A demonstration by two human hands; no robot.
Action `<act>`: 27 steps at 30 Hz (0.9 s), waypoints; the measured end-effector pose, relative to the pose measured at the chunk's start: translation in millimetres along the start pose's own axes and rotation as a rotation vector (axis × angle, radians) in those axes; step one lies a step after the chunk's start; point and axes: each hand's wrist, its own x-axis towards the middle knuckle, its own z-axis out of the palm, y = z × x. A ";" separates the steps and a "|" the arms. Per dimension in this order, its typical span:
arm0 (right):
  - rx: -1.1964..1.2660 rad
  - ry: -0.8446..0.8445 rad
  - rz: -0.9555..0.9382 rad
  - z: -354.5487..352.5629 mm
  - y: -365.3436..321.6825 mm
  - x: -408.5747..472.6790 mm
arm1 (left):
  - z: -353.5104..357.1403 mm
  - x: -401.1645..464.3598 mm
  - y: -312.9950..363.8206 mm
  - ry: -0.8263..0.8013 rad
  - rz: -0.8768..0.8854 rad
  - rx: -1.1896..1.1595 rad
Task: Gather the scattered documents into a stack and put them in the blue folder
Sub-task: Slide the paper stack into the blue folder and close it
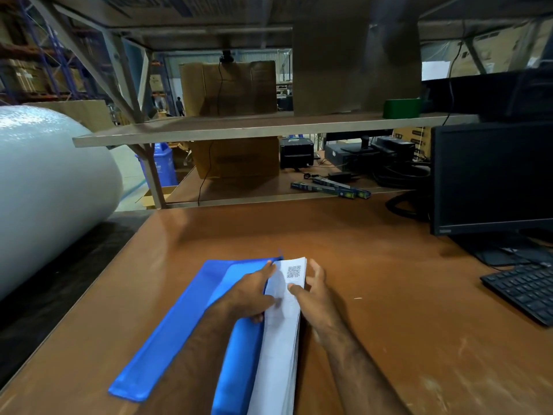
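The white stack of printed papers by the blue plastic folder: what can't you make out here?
Head view only:
- White stack of printed papers: near end cut off by the bottom edge.
- Its print: too small and blurred to read.
- Blue plastic folder: inside hidden by left hand and forearm.

Both forearms reached forward from the bottom edge, converging. Left hand (250, 296) was palm-down, fingers curled, thumb tucked under at the near side. Right hand (312, 292) sat just beside it, thumb pressed inward toward the left, fingers extended upward. Both wrists roughly straight.
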 end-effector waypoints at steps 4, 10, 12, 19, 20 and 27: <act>-0.006 0.021 0.115 -7.6 18.1 -28.3 | -1.5 -12.8 0.8 -0.066 -0.046 0.018; -0.139 -0.023 0.044 -5.5 -3.3 -40.8 | 7.5 -35.3 5.9 -0.102 -0.052 0.120; -0.265 -0.013 -0.056 -4.1 -22.8 -38.1 | 2.4 -40.7 7.7 -0.034 -0.020 0.013; -0.634 0.081 -0.462 12.4 -163.9 -33.2 | -51.6 -53.8 54.8 0.231 0.060 -0.801; -0.685 0.091 -0.508 17.9 -178.7 -32.0 | -59.7 -55.5 59.5 0.249 0.065 -0.875; -0.966 -0.021 -0.470 56.6 -160.4 -24.1 | -83.4 -77.2 52.3 0.279 0.012 -0.979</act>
